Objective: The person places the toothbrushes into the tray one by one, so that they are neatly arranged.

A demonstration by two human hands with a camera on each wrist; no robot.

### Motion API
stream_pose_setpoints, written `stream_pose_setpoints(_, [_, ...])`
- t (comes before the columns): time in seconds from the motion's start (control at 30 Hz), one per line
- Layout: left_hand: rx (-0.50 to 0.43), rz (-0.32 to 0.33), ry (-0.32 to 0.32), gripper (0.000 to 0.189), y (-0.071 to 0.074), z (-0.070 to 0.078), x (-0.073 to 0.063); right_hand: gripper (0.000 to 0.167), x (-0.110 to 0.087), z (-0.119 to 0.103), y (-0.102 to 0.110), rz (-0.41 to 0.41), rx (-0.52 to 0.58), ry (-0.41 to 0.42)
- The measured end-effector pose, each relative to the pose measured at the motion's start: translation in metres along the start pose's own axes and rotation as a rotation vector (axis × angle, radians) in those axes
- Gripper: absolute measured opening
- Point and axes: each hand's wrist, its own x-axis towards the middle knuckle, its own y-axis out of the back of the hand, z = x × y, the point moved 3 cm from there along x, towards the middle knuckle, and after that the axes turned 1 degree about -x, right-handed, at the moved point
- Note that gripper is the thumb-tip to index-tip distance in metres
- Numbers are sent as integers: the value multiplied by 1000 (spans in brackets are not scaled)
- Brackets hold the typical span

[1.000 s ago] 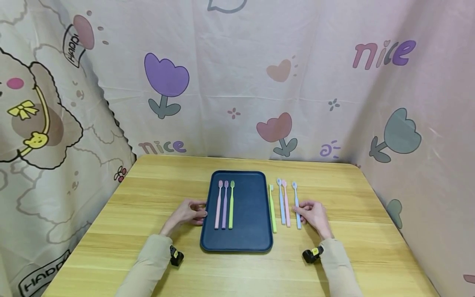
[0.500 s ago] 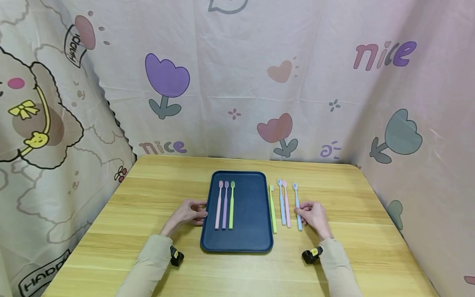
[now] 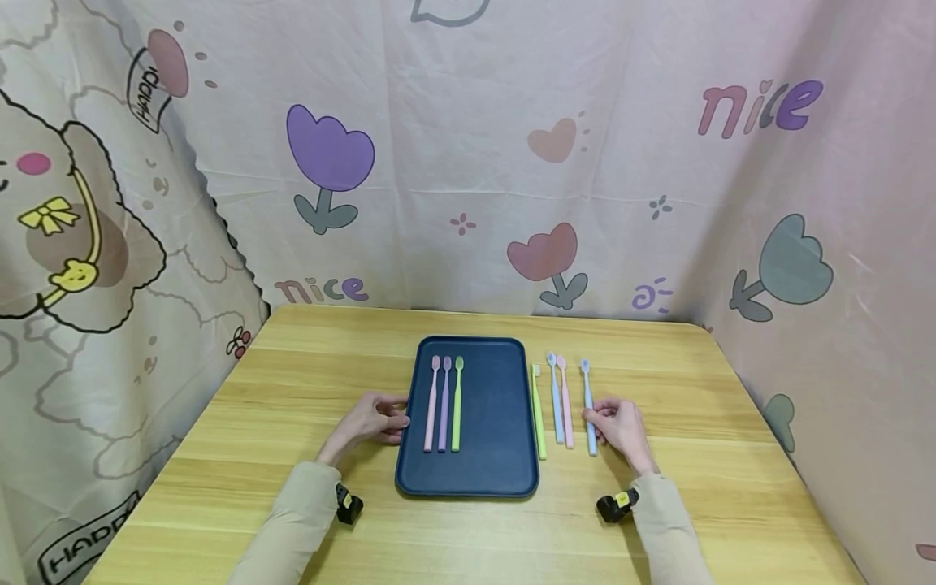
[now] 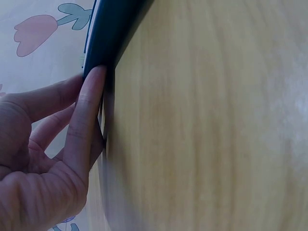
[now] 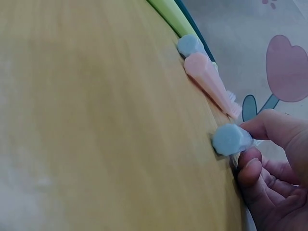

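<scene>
A dark blue tray [image 3: 497, 406] lies on the table, with a pink toothbrush [image 3: 431, 406], a purple toothbrush [image 3: 443, 406] and a green toothbrush [image 3: 457, 406] side by side in its left half. My left hand [image 3: 373, 418] holds the tray's left rim between thumb and fingers; the left wrist view shows the thumb [image 4: 84, 115] against the edge. Right of the tray, my right hand [image 3: 619, 424] pinches the handle of a blue toothbrush [image 3: 588, 394] between thumb and fingers. Its handle end [image 5: 228, 139] is close to the tabletop in the right wrist view.
Between the tray and my right hand lie another green toothbrush [image 3: 538, 418], a second blue toothbrush [image 3: 556, 406] and a second pink toothbrush [image 3: 566, 410]. A patterned curtain [image 3: 453, 146] hangs behind the wooden table [image 3: 307, 349].
The blue toothbrush in my right hand has shifted slightly to the right, away from the pink one. My left hand and the tray stay in place.
</scene>
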Motion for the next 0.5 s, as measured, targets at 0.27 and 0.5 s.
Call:
stream_pose_setpoints(0.27, [-5, 8, 8, 56, 2, -2, 2, 21, -1, 1, 0, -7, 30, -9])
stream_pose_setpoints(0.5, [-4, 9, 10, 56, 1, -1, 2, 23, -1, 1, 1, -27, 78, -23])
